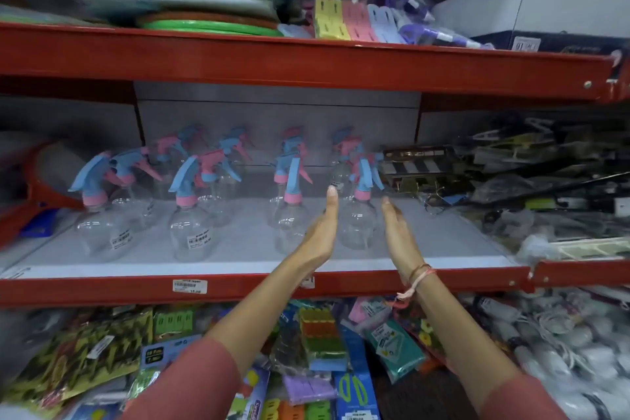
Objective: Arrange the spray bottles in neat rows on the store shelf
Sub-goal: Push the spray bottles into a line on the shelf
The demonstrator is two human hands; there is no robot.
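- Fingers (330,201) of the left hand (320,232) are lying straight and together, palm facing right; the right hand (397,232) is mirroring it, fingers flat and together, clamped on nothing.
- Both hands are flanking the front right spray bottle (358,215), just beside it; contact is unclear.
- Spray bottles are standing upright on the grey middle shelf (238,266) in four columns running near to far, clear bodies under blue and pink triggers.
- Judging by this, the squaring-up step is under way on the right column.
- Next move is probably calling for a gentle inward press to align that column without tipping the light bottles.
- Cluttered goods (511,181) are crowding the right side.
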